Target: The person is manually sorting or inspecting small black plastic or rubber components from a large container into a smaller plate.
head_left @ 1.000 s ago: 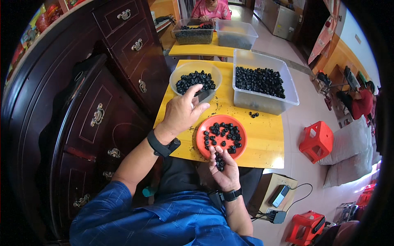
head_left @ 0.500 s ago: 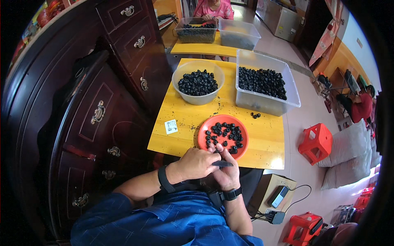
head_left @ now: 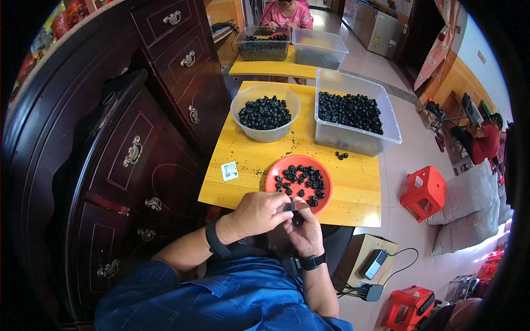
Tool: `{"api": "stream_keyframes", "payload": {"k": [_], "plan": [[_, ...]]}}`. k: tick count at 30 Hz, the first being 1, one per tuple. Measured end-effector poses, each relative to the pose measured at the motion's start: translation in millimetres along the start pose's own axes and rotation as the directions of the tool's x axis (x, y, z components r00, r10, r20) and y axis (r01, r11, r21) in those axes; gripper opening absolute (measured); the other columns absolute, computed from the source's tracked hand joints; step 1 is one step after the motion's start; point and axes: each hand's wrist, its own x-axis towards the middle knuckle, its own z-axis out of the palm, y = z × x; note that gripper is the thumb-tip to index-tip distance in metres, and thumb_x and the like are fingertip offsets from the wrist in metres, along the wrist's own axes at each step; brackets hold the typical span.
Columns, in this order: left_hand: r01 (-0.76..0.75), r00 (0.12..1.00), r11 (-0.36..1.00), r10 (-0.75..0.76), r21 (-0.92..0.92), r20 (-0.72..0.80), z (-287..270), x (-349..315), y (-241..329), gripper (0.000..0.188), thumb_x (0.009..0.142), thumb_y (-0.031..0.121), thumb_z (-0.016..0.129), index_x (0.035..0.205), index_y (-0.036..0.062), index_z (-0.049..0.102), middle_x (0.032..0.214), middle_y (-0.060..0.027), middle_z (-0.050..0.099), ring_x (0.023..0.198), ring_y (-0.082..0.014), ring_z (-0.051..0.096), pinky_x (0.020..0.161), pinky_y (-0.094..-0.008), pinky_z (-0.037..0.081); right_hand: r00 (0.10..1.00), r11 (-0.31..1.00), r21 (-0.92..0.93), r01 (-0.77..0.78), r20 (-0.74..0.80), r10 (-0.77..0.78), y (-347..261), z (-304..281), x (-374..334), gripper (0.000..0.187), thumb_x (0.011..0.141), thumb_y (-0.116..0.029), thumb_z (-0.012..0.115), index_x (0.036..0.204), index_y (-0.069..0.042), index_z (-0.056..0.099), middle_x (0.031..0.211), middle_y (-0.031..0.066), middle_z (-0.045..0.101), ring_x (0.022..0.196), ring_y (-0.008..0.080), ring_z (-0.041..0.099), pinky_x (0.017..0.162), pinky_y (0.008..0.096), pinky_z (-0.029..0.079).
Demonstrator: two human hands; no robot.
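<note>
My left hand (head_left: 256, 212) is closed on a small dark blade (head_left: 289, 207), most of it hidden by the fingers. Beside it, my right hand (head_left: 305, 234) pinches a small round black part (head_left: 298, 219). The two hands meet over the near edge of a red plate (head_left: 270, 185). On this plate lie several loose black parts (head_left: 302, 169), round with a hole in them.
Behind the plate stand a round translucent tub (head_left: 245, 128) and a rectangular clear bin (head_left: 353, 144), both holding black parts. A white label (head_left: 229, 171) lies on the yellow table (head_left: 221, 190). Dark drawers (head_left: 132, 149) border the left; a red stool (head_left: 423, 193) stands right.
The blade no longer points out to the right across my right palm; it is now higher, near the fingertips. A black part now shows in my right hand. Both hands stay close together.
</note>
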Motion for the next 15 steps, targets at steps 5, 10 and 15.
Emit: {"api": "stream_keyframes", "payload": {"k": [5, 10, 15], "plan": [[0.024, 0.997, 0.999, -0.027, 0.041, 0.072, -15, 6, -2, 0.031, 0.080, 0.028, 0.078, 0.077, 0.0055, 0.057, 0.068, -0.0117, 0.061, 0.063, -0.0321, 0.064, 0.057, -0.0415, 0.048, 0.995, 0.969, -0.246, -0.011, 0.093, 0.035, 5, 22, -11, 0.019, 0.100, -0.024, 0.059, 0.115, -0.013, 0.057, 0.089, -0.0021, 0.059, 0.064, 0.0075, 0.052, 0.049, 0.0196, 0.039], [0.029, 0.993, 0.999, -0.032, 0.022, 0.112, -16, 8, 0, 0.031, 0.081, 0.028, 0.077, 0.076, 0.0048, 0.056, 0.067, -0.0123, 0.061, 0.063, -0.0321, 0.063, 0.056, -0.0402, 0.047, 0.994, 0.969, -0.243, -0.041, 0.091, 0.065, 2, 18, -13, 0.012, 0.101, -0.022, 0.057, 0.111, -0.014, 0.056, 0.087, -0.0029, 0.057, 0.061, 0.0045, 0.049, 0.048, 0.0168, 0.037], [0.034, 0.991, 0.998, -0.025, -0.061, 0.131, -14, 5, -1, 0.028, 0.081, 0.023, 0.077, 0.078, 0.0037, 0.057, 0.068, -0.0127, 0.061, 0.061, -0.0315, 0.063, 0.057, -0.0389, 0.047, 0.996, 0.969, -0.246, 0.003, 0.083, 0.018, 2, 19, -14, 0.010, 0.102, -0.021, 0.056, 0.109, -0.014, 0.056, 0.086, -0.0032, 0.057, 0.060, 0.0041, 0.048, 0.047, 0.0167, 0.036]]}}
